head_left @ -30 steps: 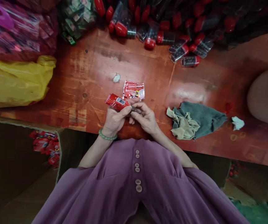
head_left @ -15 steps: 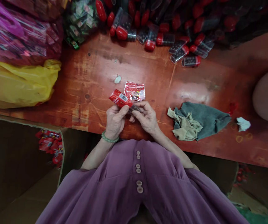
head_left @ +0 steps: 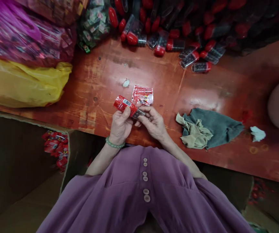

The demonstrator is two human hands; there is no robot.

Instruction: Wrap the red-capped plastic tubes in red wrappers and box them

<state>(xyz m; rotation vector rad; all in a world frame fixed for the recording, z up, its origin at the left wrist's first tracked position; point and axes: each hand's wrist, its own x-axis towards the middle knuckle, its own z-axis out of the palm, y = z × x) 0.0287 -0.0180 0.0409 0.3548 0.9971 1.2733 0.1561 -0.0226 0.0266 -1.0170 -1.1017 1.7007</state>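
Left hand [head_left: 120,124]: clenched on a red packet [head_left: 124,105], thumb pressed on its near end; green bead bracelet [head_left: 114,144] at the wrist. Right hand [head_left: 153,122]: fingertips pinch the packet's clear end, where a dark tube [head_left: 138,114] shows. Packet: glossy red, white barcode label, print too small to read; held just above the table's [head_left: 100,81] near edge. Just beyond: flat red-and-white sachets [head_left: 142,95], lettering illegible. Right: grey-green rag [head_left: 208,127]. Far edge: red-capped clear tubes [head_left: 190,55]. Left: yellow bag [head_left: 23,85].
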